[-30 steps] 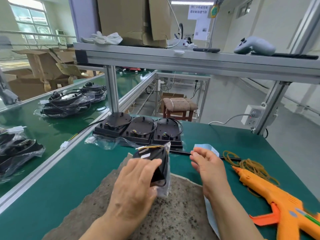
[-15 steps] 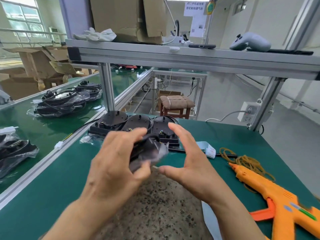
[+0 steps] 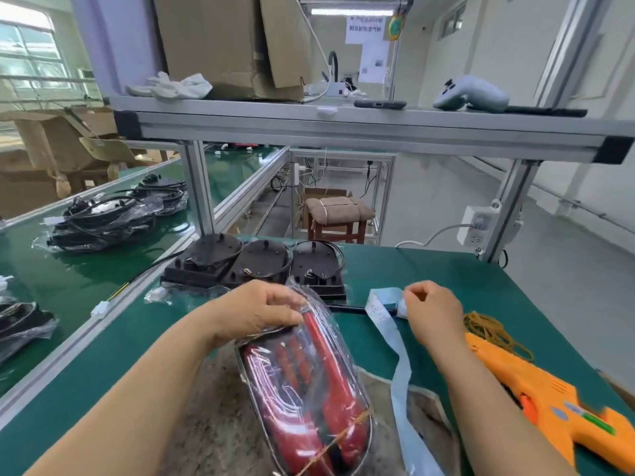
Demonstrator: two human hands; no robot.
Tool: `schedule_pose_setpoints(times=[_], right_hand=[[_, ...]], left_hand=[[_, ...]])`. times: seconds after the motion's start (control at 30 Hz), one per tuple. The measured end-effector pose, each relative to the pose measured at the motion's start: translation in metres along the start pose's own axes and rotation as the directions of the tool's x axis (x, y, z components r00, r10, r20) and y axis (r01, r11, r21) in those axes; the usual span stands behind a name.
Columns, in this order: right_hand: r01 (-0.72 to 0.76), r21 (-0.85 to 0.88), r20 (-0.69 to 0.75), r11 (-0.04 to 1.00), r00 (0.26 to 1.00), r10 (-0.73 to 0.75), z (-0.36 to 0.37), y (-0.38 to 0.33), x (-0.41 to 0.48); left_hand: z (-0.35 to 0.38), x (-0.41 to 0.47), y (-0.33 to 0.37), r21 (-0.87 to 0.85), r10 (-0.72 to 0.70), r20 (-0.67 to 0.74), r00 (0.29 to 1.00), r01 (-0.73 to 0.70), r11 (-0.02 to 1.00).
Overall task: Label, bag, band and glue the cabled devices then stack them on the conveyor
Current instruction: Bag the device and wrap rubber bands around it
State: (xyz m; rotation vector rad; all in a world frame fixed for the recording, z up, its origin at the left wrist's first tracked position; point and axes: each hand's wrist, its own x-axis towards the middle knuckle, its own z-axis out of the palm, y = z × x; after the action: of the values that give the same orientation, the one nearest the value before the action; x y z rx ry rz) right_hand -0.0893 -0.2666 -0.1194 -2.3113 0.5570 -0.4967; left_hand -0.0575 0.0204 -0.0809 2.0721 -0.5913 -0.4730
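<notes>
Fingers of the left hand curl over the bagged device's far end. The right hand fingers are curled against the label strip; whether they hold it is unclear.

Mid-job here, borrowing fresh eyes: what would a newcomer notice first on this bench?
The glossy red-lensed device in a clear plastic bag lies front and centre on the speckled mat, the left hand gripping its far end. To its right, the right hand pinches a pale blue label strip, and a bright orange glue gun lies further right again.
</notes>
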Motion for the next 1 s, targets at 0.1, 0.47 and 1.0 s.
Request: schedule_pose_setpoints(times=[0.1, 0.47, 1.0], right_hand=[[-0.095, -0.258, -0.019, 0.961, 0.995, 0.094, 0.003, 0.028, 0.026], [-0.297, -0.443, 0.022, 0.846, 0.940, 0.341, -0.006, 0.050, 0.059], [-0.229, 0.316, -0.254, 0.921, 0.915, 0.314, -0.049, 0.038, 0.042]], left_hand=[[0.014, 0.017, -0.009, 0.195, -0.080, 0.091, 0.993, 0.061, 0.979], [0.036, 0.014, -0.030, 0.228, 0.033, -0.373, 0.927, 0.057, 0.972], [0.042, -0.007, -0.030, 0.043, -0.030, -0.429, 0.903, 0.053, 0.998]])
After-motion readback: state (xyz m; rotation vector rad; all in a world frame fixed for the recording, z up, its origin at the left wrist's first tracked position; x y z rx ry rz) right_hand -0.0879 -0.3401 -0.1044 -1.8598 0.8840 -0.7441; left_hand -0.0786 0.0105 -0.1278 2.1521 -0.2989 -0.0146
